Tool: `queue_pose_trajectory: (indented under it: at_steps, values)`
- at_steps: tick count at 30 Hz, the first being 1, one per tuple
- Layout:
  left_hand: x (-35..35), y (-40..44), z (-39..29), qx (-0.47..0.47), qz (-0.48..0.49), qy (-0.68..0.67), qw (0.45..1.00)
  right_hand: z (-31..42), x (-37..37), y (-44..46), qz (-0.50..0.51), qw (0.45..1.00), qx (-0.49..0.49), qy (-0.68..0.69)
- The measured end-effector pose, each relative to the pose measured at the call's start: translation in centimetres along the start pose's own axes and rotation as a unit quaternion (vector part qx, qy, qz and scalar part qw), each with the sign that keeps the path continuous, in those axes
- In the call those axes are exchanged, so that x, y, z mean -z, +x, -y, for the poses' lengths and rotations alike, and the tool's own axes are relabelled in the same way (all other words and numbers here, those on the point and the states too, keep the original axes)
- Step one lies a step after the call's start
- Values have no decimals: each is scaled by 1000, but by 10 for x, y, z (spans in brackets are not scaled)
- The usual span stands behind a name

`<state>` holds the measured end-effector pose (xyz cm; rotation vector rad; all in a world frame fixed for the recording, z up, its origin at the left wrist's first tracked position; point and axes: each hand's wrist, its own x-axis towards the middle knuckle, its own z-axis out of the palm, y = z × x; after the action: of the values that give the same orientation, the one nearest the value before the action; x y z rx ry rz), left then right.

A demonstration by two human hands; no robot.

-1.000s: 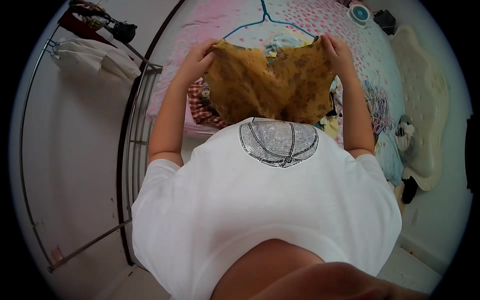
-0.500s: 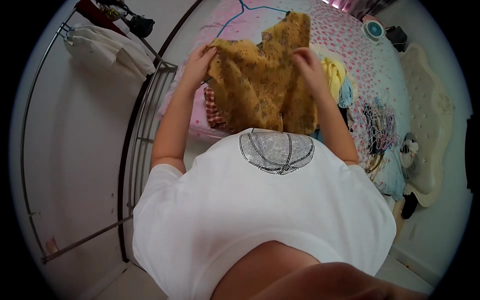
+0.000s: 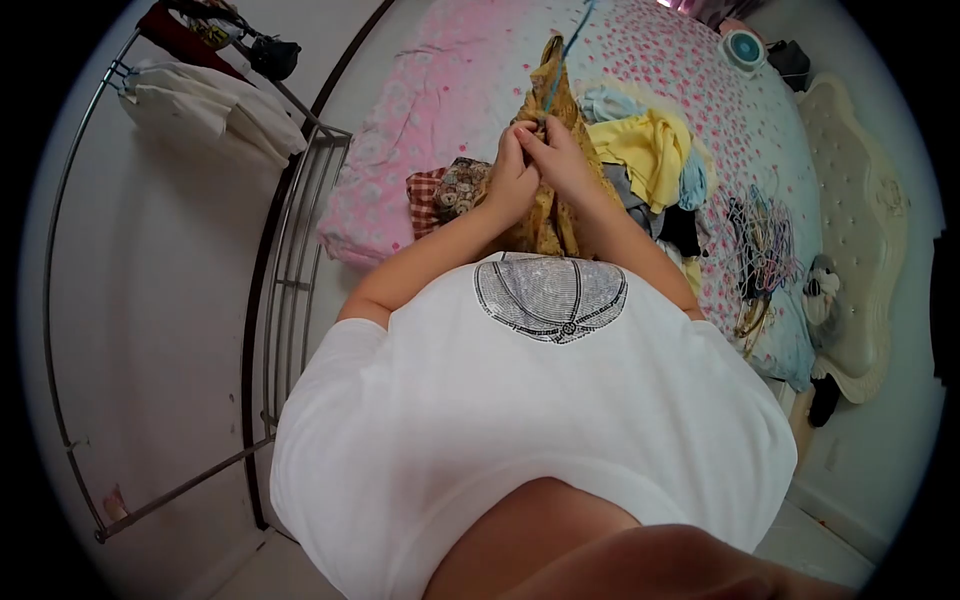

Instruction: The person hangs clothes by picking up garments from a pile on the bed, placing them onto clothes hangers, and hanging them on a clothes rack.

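Garment mustard, seemingly dark-patterned; hanger blue.

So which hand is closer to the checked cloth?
Left: the left hand is above and right of the checked cloth; the right hand is farther right, against the left.

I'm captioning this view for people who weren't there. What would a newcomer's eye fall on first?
Probably the white T-shirt filling the foreground, with its glittery cap design. Just beyond it, the left hand and right hand meet at a mustard patterned garment. Bright yellow cloth lies to its right.
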<state>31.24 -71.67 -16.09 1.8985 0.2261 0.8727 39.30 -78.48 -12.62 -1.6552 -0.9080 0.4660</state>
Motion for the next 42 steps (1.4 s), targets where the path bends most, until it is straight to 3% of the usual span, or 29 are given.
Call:
queue_pose_trajectory:
  at_steps: [4, 7, 8, 9, 12, 14, 17, 21, 26, 33, 34, 38, 42]
  values:
    - [9, 6, -5, 67, 102, -202, 972, -19, 24, 17, 61, 998, 8, -18]
    - [33, 15, -3, 19, 147, -51, 988, -13, 42, 17, 94, 974, 114, -173]
    - [38, 21, 5, -76, 84, 42, 993, -2, 50, 9, 92, 975, 89, -180]
    - [46, 24, 1, -53, 45, 55, 996, 7, 59, 9, 105, 970, 97, -196]
    - [76, 44, 32, -87, -142, 264, 950, 21, 91, -5, 147, 960, 99, -216]
    - [99, 62, 30, -198, -193, 326, 904, 34, 112, -13, 177, 958, 90, -208]
    - [123, 71, 17, -42, 74, 161, 983, 40, 137, -21, 132, 969, 66, -196]
    - [126, 81, 13, -53, 173, 235, 955, 20, 163, -9, 72, 981, 85, -162]
    - [125, 102, -22, -173, 54, 195, 964, 5, 192, 14, -77, 988, 110, -79]
    - [140, 110, -75, -147, 45, 189, 970, 47, 191, 33, -154, 930, 293, -163]
    - [139, 110, -71, -164, 43, 185, 968, 46, 189, 32, -161, 938, 262, -162]
    - [136, 93, -69, 24, 94, 148, 984, 16, 187, 24, -165, 966, 169, -105]
    - [139, 83, -60, -53, 178, 137, 973, -2, 186, 10, -154, 980, 120, -41]
